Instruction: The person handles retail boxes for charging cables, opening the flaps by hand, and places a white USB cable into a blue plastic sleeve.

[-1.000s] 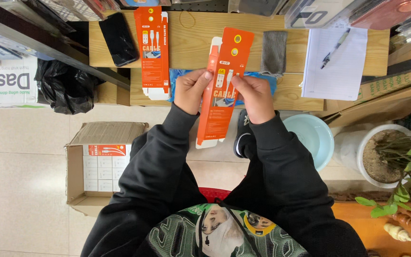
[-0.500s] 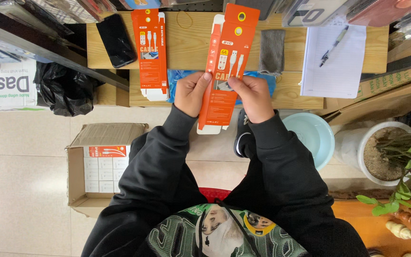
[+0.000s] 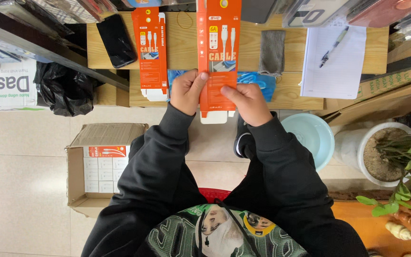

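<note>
Left hand point(image 3: 189, 91): gripping the lower left edge of the orange cable box point(image 3: 218, 57), thumb lying across its front face, fingers curled behind.

Right hand point(image 3: 246, 101): pinching the same box at its lower right, thumb pressing on the front and the other fingers closing round the back — both hands are grasping the package, neither is released.

Orange cable box: standing upright and long-side vertical between the hands, held over the wooden table point(image 3: 186, 45); its white bottom flap point(image 3: 217, 116) is hanging open below the fingers, and its top is running out of the frame.

What has changed: half a second ago the box was leaning to the right; now it is sitting straight and higher in the view, with the hands set evenly on either side of its lower end. That is putting the open flap right under the thumbs.

Second orange box point(image 3: 151, 52): lying flat on the table just left of the held one, apart from both hands, its white end towards the person.

Nearby on the table: a black phone point(image 3: 115, 40) at the left, a grey cloth point(image 3: 272, 51) to the right of the held box, a notepad point(image 3: 334, 62) with a pen point(image 3: 333, 46) resting on it.

On the floor: an open cardboard carton point(image 3: 102, 164) holding small white boxes — well apart from the hands.
</note>
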